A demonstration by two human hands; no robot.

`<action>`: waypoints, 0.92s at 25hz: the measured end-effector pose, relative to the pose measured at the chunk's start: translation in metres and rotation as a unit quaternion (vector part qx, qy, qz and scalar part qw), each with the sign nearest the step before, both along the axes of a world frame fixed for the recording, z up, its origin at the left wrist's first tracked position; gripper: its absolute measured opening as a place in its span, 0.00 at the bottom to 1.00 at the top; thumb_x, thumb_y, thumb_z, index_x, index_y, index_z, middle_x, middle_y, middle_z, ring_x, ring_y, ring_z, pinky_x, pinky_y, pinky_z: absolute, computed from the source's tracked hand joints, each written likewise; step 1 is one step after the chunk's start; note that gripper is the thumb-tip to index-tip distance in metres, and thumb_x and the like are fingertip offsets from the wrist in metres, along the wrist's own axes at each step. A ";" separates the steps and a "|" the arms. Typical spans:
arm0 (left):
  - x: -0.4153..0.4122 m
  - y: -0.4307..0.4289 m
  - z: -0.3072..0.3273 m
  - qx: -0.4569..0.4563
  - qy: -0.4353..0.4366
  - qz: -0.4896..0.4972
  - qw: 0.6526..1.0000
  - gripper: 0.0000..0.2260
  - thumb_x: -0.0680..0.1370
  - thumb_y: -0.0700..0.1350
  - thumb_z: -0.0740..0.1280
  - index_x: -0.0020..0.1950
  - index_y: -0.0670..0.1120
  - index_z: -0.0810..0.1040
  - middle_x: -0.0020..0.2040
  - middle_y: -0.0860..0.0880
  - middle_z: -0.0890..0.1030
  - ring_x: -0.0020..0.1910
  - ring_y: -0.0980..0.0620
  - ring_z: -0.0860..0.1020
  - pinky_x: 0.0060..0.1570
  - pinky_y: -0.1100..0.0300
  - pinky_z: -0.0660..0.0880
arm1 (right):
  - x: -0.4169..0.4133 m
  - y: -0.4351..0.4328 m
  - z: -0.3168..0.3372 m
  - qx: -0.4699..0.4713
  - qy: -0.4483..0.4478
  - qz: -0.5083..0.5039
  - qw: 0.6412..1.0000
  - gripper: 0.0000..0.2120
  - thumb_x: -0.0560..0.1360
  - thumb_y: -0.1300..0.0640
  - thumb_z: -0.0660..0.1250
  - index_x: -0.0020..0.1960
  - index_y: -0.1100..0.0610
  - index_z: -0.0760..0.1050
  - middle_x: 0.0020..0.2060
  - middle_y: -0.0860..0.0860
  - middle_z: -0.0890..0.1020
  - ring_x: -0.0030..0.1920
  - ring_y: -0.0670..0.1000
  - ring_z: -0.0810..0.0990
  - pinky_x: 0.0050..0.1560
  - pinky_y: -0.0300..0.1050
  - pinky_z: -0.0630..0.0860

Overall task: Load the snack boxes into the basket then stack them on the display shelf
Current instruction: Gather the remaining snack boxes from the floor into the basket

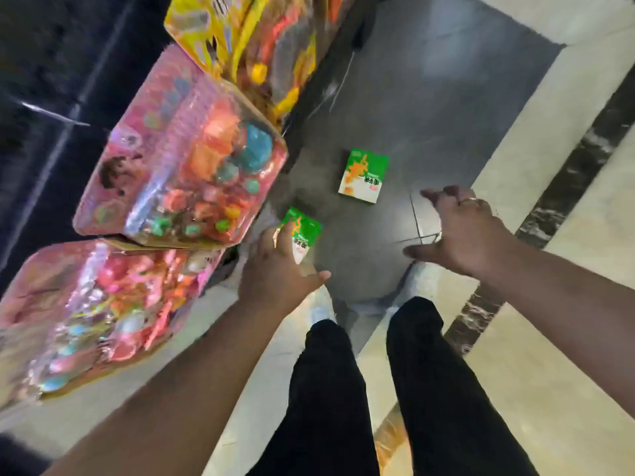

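My right grip point(460, 231) hangs released, fingers spread. My left grip point(275, 269) overlaps the near box point(307, 231); grasping or not, I cannot tell. The far box point(364, 176) lies on dark floor point(429, 115), toy packs point(182, 159) crowding left.

Glossy dark grey floor tiles point(429, 108); right of them cream polished stone point(536, 389) with a black marbled strip point(563, 187); left, pink plastic-wrapped toy packs point(178, 156).

Two green snack boxes: near box point(305, 235) at the fingertips of the left hand point(275, 269), far box point(364, 176) beyond it. Two pink toy packs, upper pack point(178, 156) and lower pack point(103, 314), left of that hand. Yellow toy packs point(247, 39) farther off: count unclear. Two hands, including the right hand point(460, 231).
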State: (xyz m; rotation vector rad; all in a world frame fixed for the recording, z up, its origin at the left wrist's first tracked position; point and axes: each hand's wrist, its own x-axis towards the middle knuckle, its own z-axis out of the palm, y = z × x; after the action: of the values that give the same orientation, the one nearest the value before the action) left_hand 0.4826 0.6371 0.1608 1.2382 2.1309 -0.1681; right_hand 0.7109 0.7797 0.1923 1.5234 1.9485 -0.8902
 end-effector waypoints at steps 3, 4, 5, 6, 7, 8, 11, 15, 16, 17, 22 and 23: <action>-0.001 -0.001 -0.103 -0.046 -0.008 0.022 0.999 0.49 0.66 0.66 0.74 0.79 0.48 0.55 0.76 0.41 0.61 0.74 0.41 0.61 0.70 0.51 0.61 | 0.003 0.012 -0.108 -0.027 0.010 -0.012 1.000 0.49 0.66 0.39 0.76 0.78 0.48 0.54 0.76 0.59 0.57 0.75 0.62 0.58 0.72 0.54 0.61; -0.002 -0.004 -0.135 -0.058 -0.004 0.013 0.998 0.51 0.66 0.67 0.74 0.79 0.48 0.54 0.76 0.41 0.60 0.74 0.41 0.60 0.71 0.50 0.60 | 0.004 0.013 -0.141 -0.033 0.015 -0.023 0.999 0.49 0.66 0.40 0.76 0.78 0.48 0.54 0.76 0.60 0.57 0.75 0.63 0.59 0.71 0.54 0.61; -0.006 -0.006 -0.170 -0.068 0.004 -0.004 0.998 0.52 0.66 0.68 0.73 0.80 0.48 0.52 0.77 0.40 0.58 0.75 0.40 0.59 0.71 0.50 0.59 | 0.002 0.014 -0.178 -0.038 0.021 -0.030 0.999 0.48 0.66 0.39 0.76 0.78 0.48 0.55 0.75 0.60 0.58 0.74 0.63 0.60 0.71 0.53 0.62; -0.010 -0.008 -0.201 -0.076 0.012 -0.020 0.997 0.52 0.66 0.68 0.72 0.80 0.48 0.51 0.77 0.40 0.56 0.75 0.40 0.58 0.72 0.50 0.58 | 0.000 0.014 -0.210 -0.043 0.022 -0.039 0.998 0.48 0.65 0.38 0.76 0.78 0.49 0.56 0.75 0.61 0.59 0.73 0.63 0.61 0.71 0.52 0.62; -0.015 -0.012 -0.229 -0.084 0.021 -0.034 0.996 0.53 0.66 0.68 0.72 0.80 0.48 0.50 0.78 0.40 0.55 0.75 0.39 0.57 0.72 0.50 0.57 | -0.002 0.012 -0.241 -0.046 0.018 -0.046 0.998 0.48 0.65 0.38 0.76 0.77 0.49 0.56 0.75 0.61 0.59 0.73 0.63 0.62 0.71 0.52 0.63; -0.022 -0.015 -0.256 -0.093 0.036 -0.039 0.994 0.54 0.66 0.69 0.72 0.80 0.48 0.48 0.78 0.39 0.53 0.75 0.37 0.56 0.73 0.49 0.56 | -0.006 0.012 -0.272 -0.044 0.016 -0.048 0.998 0.49 0.64 0.37 0.76 0.77 0.50 0.56 0.75 0.61 0.59 0.73 0.63 0.62 0.71 0.53 0.63; -0.043 -0.024 -0.325 -0.135 0.068 -0.005 0.988 0.57 0.65 0.70 0.71 0.80 0.50 0.42 0.80 0.38 0.46 0.77 0.34 0.52 0.74 0.45 0.53 | -0.024 0.023 -0.344 0.000 0.024 -0.022 0.999 0.54 0.61 0.36 0.77 0.78 0.49 0.54 0.77 0.60 0.54 0.75 0.64 0.58 0.71 0.56 0.64; -0.050 -0.038 -0.385 -0.153 0.065 0.010 0.986 0.61 0.62 0.74 0.71 0.79 0.53 0.35 0.80 0.39 0.40 0.77 0.32 0.50 0.74 0.40 0.53 | -0.049 0.059 -0.397 0.088 -0.008 0.152 0.984 0.62 0.58 0.33 0.78 0.79 0.43 0.43 0.78 0.59 0.42 0.76 0.69 0.48 0.74 0.63 0.53; -0.051 -0.043 -0.394 -0.143 0.070 0.003 0.987 0.62 0.61 0.74 0.71 0.79 0.53 0.35 0.79 0.39 0.40 0.76 0.32 0.51 0.74 0.40 0.53 | -0.055 0.070 -0.407 0.095 -0.018 0.178 0.979 0.63 0.57 0.31 0.77 0.78 0.42 0.39 0.78 0.59 0.39 0.76 0.70 0.45 0.74 0.65 0.50; -0.051 -0.045 -0.403 -0.129 0.075 -0.002 0.989 0.62 0.60 0.74 0.71 0.78 0.54 0.35 0.79 0.39 0.41 0.76 0.32 0.52 0.74 0.39 0.54 | -0.060 0.081 -0.416 0.100 -0.029 0.195 0.975 0.65 0.56 0.29 0.75 0.78 0.40 0.36 0.78 0.58 0.37 0.76 0.71 0.42 0.74 0.68 0.47; -0.050 -0.046 -0.430 -0.037 0.092 0.031 0.995 0.61 0.57 0.68 0.78 0.78 0.53 0.44 0.74 0.36 0.57 0.68 0.31 0.62 0.68 0.36 0.62 | -0.071 0.104 -0.449 0.068 -0.052 0.188 0.978 0.67 0.53 0.25 0.74 0.74 0.35 0.30 0.76 0.53 0.30 0.75 0.72 0.36 0.71 0.74 0.47; -0.050 -0.045 -0.432 -0.030 0.091 0.036 0.995 0.60 0.57 0.67 0.78 0.78 0.53 0.45 0.72 0.36 0.59 0.66 0.31 0.64 0.66 0.37 0.64 | -0.071 0.103 -0.452 0.069 -0.047 0.179 0.980 0.67 0.54 0.27 0.75 0.74 0.35 0.30 0.76 0.53 0.31 0.75 0.72 0.37 0.71 0.72 0.50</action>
State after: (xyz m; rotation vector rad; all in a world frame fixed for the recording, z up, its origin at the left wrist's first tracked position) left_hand 0.4322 0.5923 -0.2717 1.1486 2.3055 -0.3220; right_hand 0.6399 0.8832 -0.2594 1.2030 2.1590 -0.5292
